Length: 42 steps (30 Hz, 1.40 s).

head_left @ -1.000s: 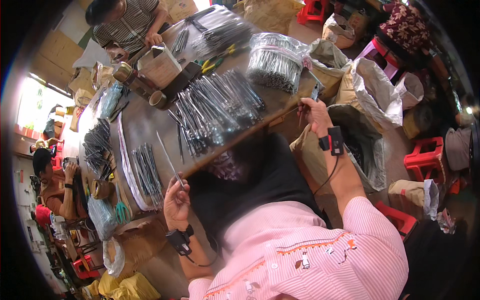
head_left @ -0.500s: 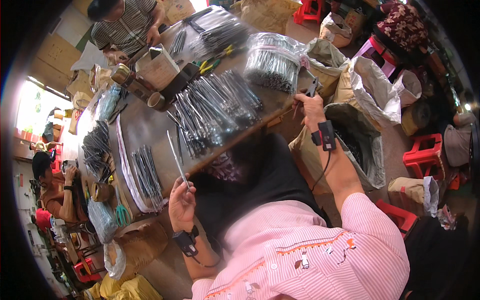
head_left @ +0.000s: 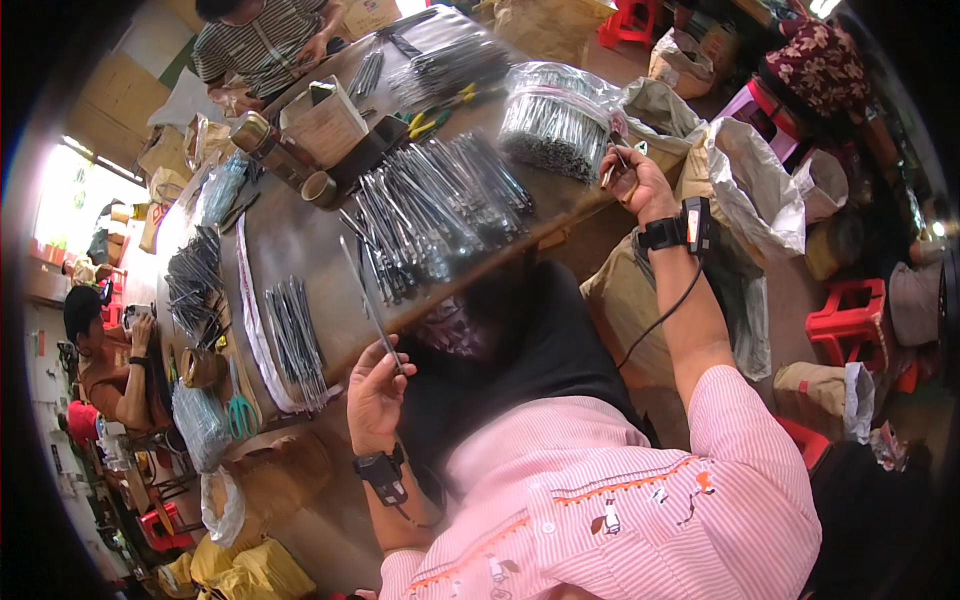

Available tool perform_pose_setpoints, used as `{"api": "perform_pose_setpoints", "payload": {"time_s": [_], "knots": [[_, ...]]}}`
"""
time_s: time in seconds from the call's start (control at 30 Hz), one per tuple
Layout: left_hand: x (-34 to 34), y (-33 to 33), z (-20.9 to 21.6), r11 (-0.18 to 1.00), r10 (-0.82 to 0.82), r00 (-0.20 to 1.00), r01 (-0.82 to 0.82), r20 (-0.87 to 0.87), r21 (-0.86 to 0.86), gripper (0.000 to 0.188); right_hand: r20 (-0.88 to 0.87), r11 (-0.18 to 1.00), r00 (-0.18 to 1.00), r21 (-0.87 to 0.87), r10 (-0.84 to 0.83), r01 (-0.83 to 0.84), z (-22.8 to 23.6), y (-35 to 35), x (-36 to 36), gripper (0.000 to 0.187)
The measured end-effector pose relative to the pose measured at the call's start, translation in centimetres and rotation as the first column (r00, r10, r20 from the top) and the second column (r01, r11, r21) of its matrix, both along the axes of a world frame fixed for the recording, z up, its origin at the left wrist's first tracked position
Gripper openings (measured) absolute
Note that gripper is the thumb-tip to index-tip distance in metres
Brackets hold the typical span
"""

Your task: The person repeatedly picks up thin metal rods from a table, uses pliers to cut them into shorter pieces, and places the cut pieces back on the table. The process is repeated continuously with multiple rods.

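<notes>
Near the front edge of the table, my left hand (head_left: 376,398) pinches the lower end of a long thin metal strip (head_left: 368,305), which points up and away over the tabletop. My right hand (head_left: 638,187) is at the table's right edge, its fingers closed round a pair of pliers (head_left: 617,160) that the fingers partly hide. Just beyond it stands a thick bundle of silver strips (head_left: 553,125) wrapped in clear plastic. A wide pile of loose metal strips (head_left: 440,210) lies between my hands. Left of my left hand is a smaller row of strips (head_left: 293,335).
At the table's far side sit a cardboard box (head_left: 322,125), a flask (head_left: 262,145) and yellow-handled pliers (head_left: 428,124). Green scissors (head_left: 242,412) lie at left. Open sacks (head_left: 740,185) and a red stool (head_left: 848,318) stand right. Other people work across and left.
My right hand has turned at the wrist and moved slightly up, so the pliers point differently. My left hand has shifted a little right and up with the strip. The whole view has shifted slightly.
</notes>
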<state>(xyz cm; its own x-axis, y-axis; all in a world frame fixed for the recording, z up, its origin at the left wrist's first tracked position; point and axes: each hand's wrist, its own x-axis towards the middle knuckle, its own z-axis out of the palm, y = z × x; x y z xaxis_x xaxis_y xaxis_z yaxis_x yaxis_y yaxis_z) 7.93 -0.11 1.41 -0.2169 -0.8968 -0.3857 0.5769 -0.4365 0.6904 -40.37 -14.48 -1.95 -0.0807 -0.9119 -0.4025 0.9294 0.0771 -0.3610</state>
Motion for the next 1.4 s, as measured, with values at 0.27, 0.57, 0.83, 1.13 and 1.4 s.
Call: {"api": "perform_pose_setpoints", "payload": {"time_s": [0.27, 0.57, 0.83, 1.13, 1.4], "knots": [[-1.1, 1.0, -0.5, 0.999, -0.025, 0.983, 0.020, 0.184, 0.025, 0.029, -0.351, 0.975, 0.920, -0.068, 0.175, -0.211, -0.1, 4.9, 4.0, 0.008], [-5.4, 1.4, 0.0, 0.990, -0.138, 0.971, 0.141, 0.193, -0.001, 0.017, -0.587, 0.925, 0.777, -0.122, 0.225, -0.360, 5.2, 12.0, 13.8, 0.019], [-8.5, 1.8, 0.9, 0.970, -0.154, 0.967, 0.187, 0.201, -0.157, 0.017, -0.646, 0.910, 0.756, -0.243, 0.106, -0.335, 5.4, 14.6, 20.2, 0.016], [-8.2, 1.6, 0.7, 0.966, -0.131, 0.961, 0.180, 0.245, -0.186, 0.016, -0.810, 0.887, 0.562, -0.124, 0.168, -0.445, 4.0, 16.1, 22.5, 0.015], [-6.9, 1.8, 0.3, 0.951, -0.218, 0.928, 0.271, 0.303, -0.147, 0.023, -0.683, 0.957, 0.730, -0.195, 0.024, -0.214, 4.9, 13.6, 20.8, 0.018]]}}
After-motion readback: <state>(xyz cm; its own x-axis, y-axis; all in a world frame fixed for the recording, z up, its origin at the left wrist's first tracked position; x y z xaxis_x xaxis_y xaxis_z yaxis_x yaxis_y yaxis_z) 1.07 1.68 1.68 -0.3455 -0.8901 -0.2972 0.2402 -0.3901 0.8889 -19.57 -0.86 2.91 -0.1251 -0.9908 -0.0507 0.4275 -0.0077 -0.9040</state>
